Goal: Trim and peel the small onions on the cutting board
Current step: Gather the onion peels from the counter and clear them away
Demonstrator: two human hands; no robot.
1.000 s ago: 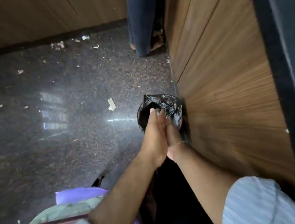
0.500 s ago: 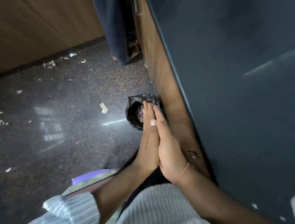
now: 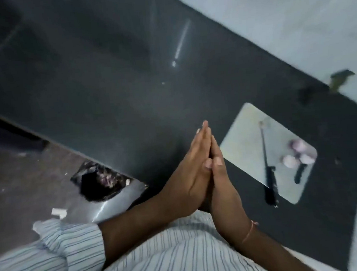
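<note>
A kitchen: dark stone counter (image 3: 110, 93) bearing a cutting board (image 3: 244, 138), knife (image 3: 268, 166) and onions (image 3: 298, 153).

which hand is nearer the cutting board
Right. The right hand is pressed palm to palm against the left hand, on the side facing the cutting board; neither touches it.

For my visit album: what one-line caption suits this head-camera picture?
Hands pressed palm to palm above a dark counter, beside a cutting board with knife and peeled onions.
</note>
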